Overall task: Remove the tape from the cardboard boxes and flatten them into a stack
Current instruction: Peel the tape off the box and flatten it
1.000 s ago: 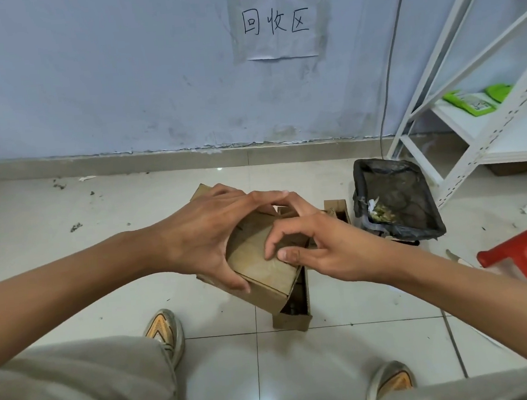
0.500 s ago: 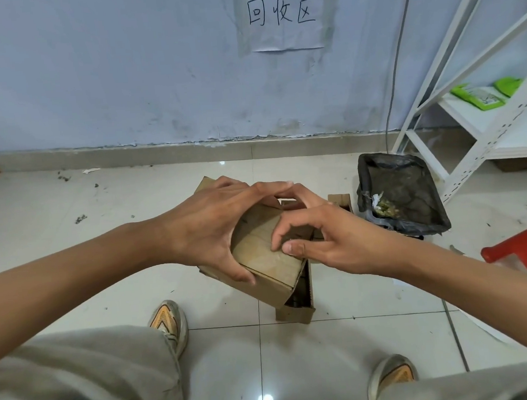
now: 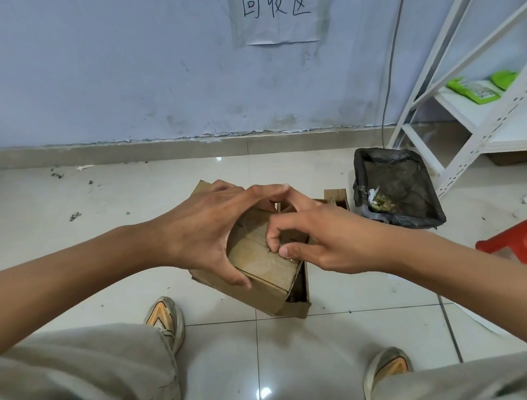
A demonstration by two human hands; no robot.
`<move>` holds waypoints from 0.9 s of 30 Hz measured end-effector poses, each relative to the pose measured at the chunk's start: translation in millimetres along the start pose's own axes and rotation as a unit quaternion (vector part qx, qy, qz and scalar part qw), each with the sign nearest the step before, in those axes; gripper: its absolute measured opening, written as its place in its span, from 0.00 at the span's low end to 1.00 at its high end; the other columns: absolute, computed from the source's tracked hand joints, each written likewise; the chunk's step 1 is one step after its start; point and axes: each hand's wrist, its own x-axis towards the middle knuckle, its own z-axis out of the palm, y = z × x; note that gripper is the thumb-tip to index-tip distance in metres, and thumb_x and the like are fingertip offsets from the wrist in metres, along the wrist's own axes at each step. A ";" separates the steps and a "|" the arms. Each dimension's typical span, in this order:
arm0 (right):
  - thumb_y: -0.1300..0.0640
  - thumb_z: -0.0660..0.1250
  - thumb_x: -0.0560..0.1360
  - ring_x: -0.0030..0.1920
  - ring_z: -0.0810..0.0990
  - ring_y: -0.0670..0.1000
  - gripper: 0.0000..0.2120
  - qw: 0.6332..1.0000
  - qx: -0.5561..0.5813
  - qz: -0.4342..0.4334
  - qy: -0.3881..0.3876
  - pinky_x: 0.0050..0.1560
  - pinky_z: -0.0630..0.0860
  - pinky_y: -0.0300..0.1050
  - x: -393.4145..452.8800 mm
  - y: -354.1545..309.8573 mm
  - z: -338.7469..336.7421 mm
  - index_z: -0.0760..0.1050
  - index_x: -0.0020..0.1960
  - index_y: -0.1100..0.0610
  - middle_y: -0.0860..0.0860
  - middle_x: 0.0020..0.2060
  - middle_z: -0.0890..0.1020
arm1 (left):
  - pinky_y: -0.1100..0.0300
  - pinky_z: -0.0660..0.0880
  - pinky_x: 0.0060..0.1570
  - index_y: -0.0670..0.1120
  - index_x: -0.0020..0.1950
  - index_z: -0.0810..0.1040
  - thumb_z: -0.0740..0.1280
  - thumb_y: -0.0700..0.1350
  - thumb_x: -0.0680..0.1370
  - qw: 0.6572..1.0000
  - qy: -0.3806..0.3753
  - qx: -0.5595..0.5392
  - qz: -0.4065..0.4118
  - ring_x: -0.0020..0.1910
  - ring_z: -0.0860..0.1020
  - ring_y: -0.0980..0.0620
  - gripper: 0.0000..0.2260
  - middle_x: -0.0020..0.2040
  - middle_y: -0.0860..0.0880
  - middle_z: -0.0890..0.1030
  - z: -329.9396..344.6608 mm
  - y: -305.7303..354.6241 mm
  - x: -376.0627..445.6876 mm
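My left hand [image 3: 205, 236] came in from the left and gripped the cardboard box [image 3: 261, 263], thumb hooked over its near edge and fingers spread across the far top, so the box hung tilted above the floor [image 3: 54, 241] between my knees. Its long axis ran from far left down toward near right, with the low corner pointing at my right shoe [image 3: 387, 370]. The tape [image 3: 253, 241] ran over the top face, and I judged the seam lay directly under my right fingertips. My right hand [image 3: 319, 242] sat just to the right of that spot, the nearer hand to the seam, forefinger and thumb curled and picking at the top face; whether they had tape pinched yet I could not tell. Under the box stood a second open box [image 3: 302, 304] on the floor. Further right, the black-lined bin [image 3: 397, 189] stood near, with the white shelf [image 3: 486, 119] and a red stool [image 3: 524, 239] beyond, so I reckoned the open room for peeling lay toward me.
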 end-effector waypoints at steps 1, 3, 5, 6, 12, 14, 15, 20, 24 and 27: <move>0.54 0.68 0.83 0.53 0.78 0.47 0.05 1.000 0.006 0.001 -0.004 0.53 0.78 0.55 -0.9 0.1 -0.2 0.76 0.55 0.44 0.40 0.62 0.64 | 0.65 0.55 0.73 0.57 0.83 0.54 0.82 0.67 0.58 1.000 -0.001 -0.004 -0.001 0.68 0.70 0.60 0.60 0.72 0.67 0.71 0.9 0.7 0.0; 0.55 0.67 0.84 0.60 0.76 0.51 0.07 0.999 0.041 -0.004 -0.019 0.58 0.78 0.55 -1.5 -0.9 -0.1 0.76 0.58 0.43 0.44 0.66 0.63 | 0.63 0.56 0.74 0.58 0.83 0.54 0.82 0.67 0.58 1.000 -0.001 -0.003 0.000 0.68 0.70 0.60 0.60 0.71 0.69 0.69 1.3 2.0 0.7; 0.56 0.65 0.84 0.68 0.72 0.54 0.09 0.997 0.062 -0.011 -0.037 0.67 0.75 0.56 -1.5 -2.6 0.1 0.76 0.59 0.42 0.49 0.70 0.63 | 0.58 0.59 0.74 0.57 0.83 0.54 0.83 0.67 0.59 1.000 0.000 0.004 0.007 0.69 0.72 0.59 0.60 0.72 0.66 0.70 1.3 2.6 1.5; 0.56 0.65 0.85 0.70 0.71 0.55 0.09 0.997 0.065 -0.013 -0.042 0.69 0.73 0.57 -1.9 -3.2 -0.1 0.76 0.59 0.42 0.50 0.70 0.63 | 0.57 0.59 0.74 0.57 0.83 0.54 0.82 0.67 0.59 1.000 0.000 0.004 0.009 0.69 0.72 0.59 0.60 0.73 0.65 0.71 1.0 3.2 1.7; 0.56 0.65 0.85 0.62 0.75 0.52 0.08 0.998 0.052 -0.014 -0.043 0.61 0.76 0.55 -6.1 -3.2 -2.5 0.77 0.56 0.42 0.44 0.65 0.63 | 0.67 0.55 0.72 0.58 0.82 0.55 0.83 0.65 0.59 1.000 0.011 -0.013 0.016 0.66 0.70 0.65 0.58 0.72 0.63 0.73 -0.4 7.4 1.3; 0.57 0.65 0.84 0.59 0.74 0.51 0.09 0.998 0.041 -0.014 -0.047 0.59 0.76 0.54 -6.3 -3.4 -1.6 0.76 0.55 0.42 0.44 0.64 0.63 | 0.64 0.56 0.73 0.58 0.82 0.55 0.83 0.64 0.59 1.000 0.004 -0.011 0.017 0.65 0.70 0.66 0.59 0.72 0.62 0.73 0.0 9.3 1.4; 0.57 0.65 0.84 0.58 0.74 0.51 0.09 0.998 0.037 -0.012 -0.051 0.59 0.76 0.53 -6.3 -3.4 -1.4 0.76 0.54 0.42 0.43 0.62 0.62 | 0.63 0.57 0.74 0.58 0.83 0.55 0.83 0.64 0.59 1.000 0.000 -0.010 0.016 0.66 0.71 0.64 0.59 0.72 0.62 0.73 0.1 9.9 1.6; 0.58 0.64 0.84 0.60 0.70 0.45 0.09 0.997 0.053 -0.019 -0.057 0.61 0.74 0.46 -7.7 -1.7 0.9 0.74 0.52 0.43 0.38 0.58 0.62 | 0.67 0.54 0.73 0.57 0.83 0.54 0.83 0.65 0.60 1.000 -0.010 -0.004 0.009 0.67 0.72 0.60 0.59 0.72 0.60 0.74 1.7 11.6 -0.3; 0.58 0.64 0.85 0.68 0.70 0.52 0.12 0.996 0.075 -0.030 -0.024 0.65 0.75 0.55 -6.2 -2.3 8.0 0.75 0.57 0.40 0.45 0.67 0.62 | 0.58 0.58 0.76 0.57 0.83 0.52 0.83 0.66 0.60 1.000 -0.019 0.003 -0.002 0.70 0.72 0.57 0.60 0.73 0.59 0.74 -1.0 9.3 -1.4; 0.59 0.65 0.84 0.66 0.71 0.53 0.11 0.997 0.069 -0.028 -0.017 0.62 0.75 0.56 -5.9 -1.5 10.2 0.77 0.55 0.42 0.47 0.67 0.62 | 0.56 0.59 0.75 0.59 0.83 0.51 0.82 0.66 0.60 1.000 -0.021 0.007 -0.003 0.69 0.72 0.57 0.60 0.73 0.59 0.73 -1.6 8.5 -2.2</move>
